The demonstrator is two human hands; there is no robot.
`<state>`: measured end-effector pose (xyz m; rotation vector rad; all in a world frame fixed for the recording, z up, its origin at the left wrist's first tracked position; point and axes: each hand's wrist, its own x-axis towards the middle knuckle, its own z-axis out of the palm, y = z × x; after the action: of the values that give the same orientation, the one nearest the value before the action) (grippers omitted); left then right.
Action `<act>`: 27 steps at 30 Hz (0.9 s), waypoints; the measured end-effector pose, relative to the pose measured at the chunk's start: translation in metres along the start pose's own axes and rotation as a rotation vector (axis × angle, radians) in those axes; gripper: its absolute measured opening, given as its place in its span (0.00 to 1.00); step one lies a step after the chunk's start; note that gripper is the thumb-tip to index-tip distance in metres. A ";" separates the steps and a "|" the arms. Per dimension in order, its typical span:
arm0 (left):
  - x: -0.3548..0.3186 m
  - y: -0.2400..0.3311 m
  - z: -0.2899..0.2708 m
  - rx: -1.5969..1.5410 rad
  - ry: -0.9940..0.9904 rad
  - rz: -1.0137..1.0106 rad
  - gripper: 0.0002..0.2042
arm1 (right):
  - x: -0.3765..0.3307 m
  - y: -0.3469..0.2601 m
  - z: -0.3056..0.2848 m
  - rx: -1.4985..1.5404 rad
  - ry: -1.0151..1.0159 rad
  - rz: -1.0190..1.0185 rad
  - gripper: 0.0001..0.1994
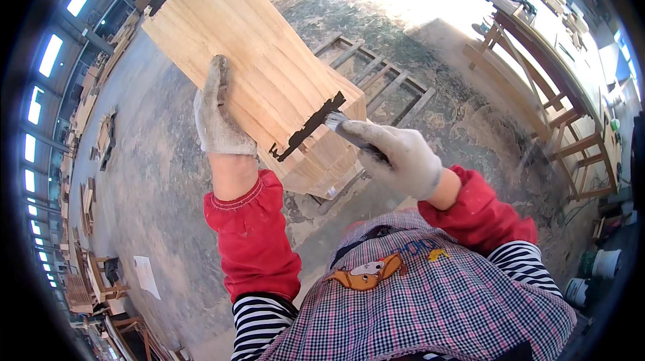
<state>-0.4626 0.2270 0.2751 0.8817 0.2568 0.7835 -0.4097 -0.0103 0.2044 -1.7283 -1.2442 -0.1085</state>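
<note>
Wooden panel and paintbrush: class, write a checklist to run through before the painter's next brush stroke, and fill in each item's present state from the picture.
1. Left hand steadies the wooden panel: ok, gloved palm flat on its left edge.
2. Right hand grips the paintbrush: ok, fingers closed round the handle.
3. Bristles meet the wood: ok, the tip sits at the end of the black painted stripe.
4. Stripe runs the whole way across the panel: not ok, bare wood shows beyond both ends.
5. Paint left on the bristles: cannot tell.
6. Panel supported underneath: ok, its lower end rests on a stack of wooden pieces.
</note>
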 end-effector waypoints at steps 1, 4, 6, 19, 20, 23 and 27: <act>-0.001 0.000 0.001 0.005 0.001 0.002 0.19 | -0.001 0.007 0.011 0.020 0.023 -0.007 0.22; -0.007 0.005 0.012 0.005 -0.016 -0.001 0.20 | -0.005 0.009 0.015 0.006 0.001 0.035 0.20; -0.012 0.008 0.013 -0.010 -0.035 -0.013 0.20 | -0.010 0.006 0.014 0.014 -0.041 0.079 0.19; -0.010 0.003 0.011 0.062 0.055 0.005 0.20 | -0.005 0.028 -0.005 -0.018 -0.013 0.018 0.21; -0.008 0.003 0.010 0.062 0.060 0.005 0.20 | -0.002 0.027 -0.004 -0.027 -0.002 0.006 0.20; -0.007 0.002 0.004 0.046 0.012 -0.007 0.20 | -0.001 0.041 -0.001 -0.037 0.038 -0.052 0.19; -0.010 0.007 0.008 0.018 -0.042 -0.033 0.21 | -0.007 0.047 -0.004 -0.014 0.101 0.012 0.19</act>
<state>-0.4689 0.2173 0.2844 0.9078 0.2407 0.7326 -0.3751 -0.0188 0.1726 -1.7210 -1.1613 -0.1956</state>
